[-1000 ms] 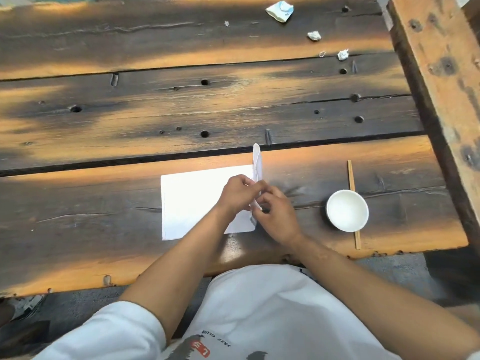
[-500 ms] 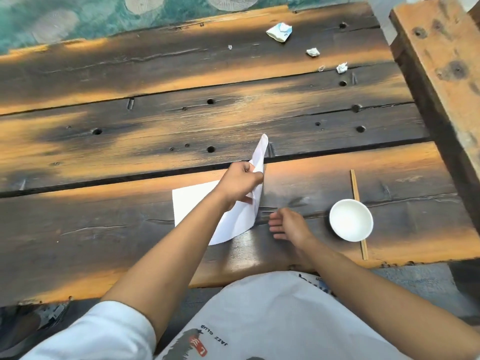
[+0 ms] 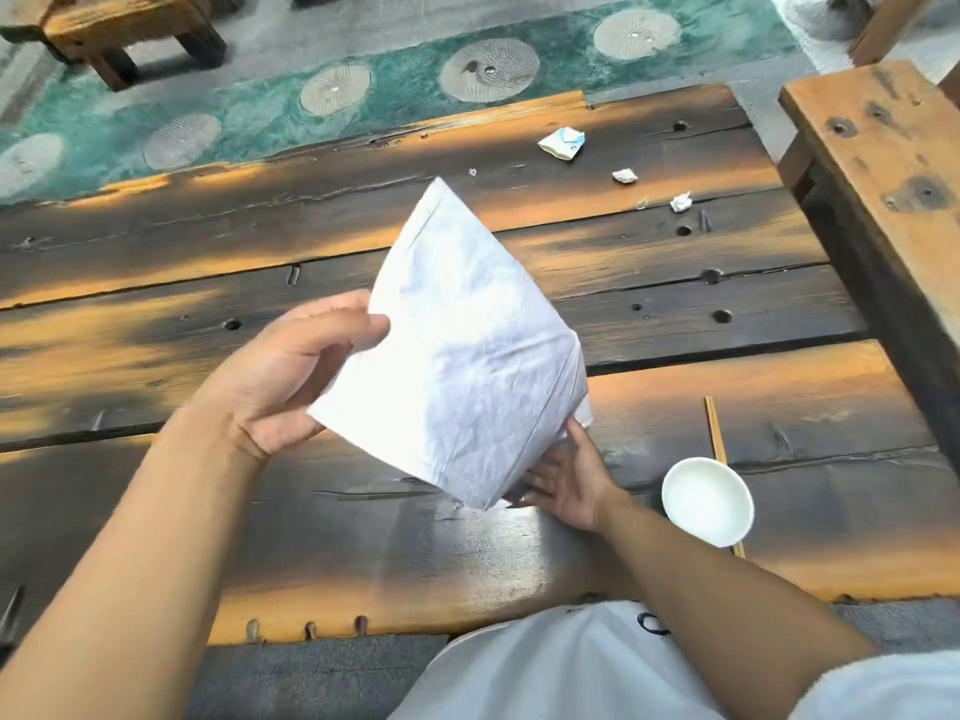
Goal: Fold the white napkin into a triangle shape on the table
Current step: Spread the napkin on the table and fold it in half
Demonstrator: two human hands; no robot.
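Note:
The white napkin (image 3: 467,356) is lifted off the dark wooden table (image 3: 156,356) and hangs tilted in the air, one corner pointing up and away from me. My left hand (image 3: 291,376) pinches its left edge between thumb and fingers. My right hand (image 3: 566,480) lies lower, near the table, fingers spread under the napkin's bottom right corner. Its fingertips are partly hidden by the paper, and whether they grip that corner cannot be told.
A small white bowl (image 3: 706,501) sits right of my right hand, on a pair of wooden chopsticks (image 3: 717,439). Crumpled paper scraps (image 3: 563,143) lie at the far right of the table. A wooden bench (image 3: 893,200) runs along the right side.
My left hand has raised the napkin from flat on the table high into the air. My right hand let go of it and dropped toward the table. The camera tilted up.

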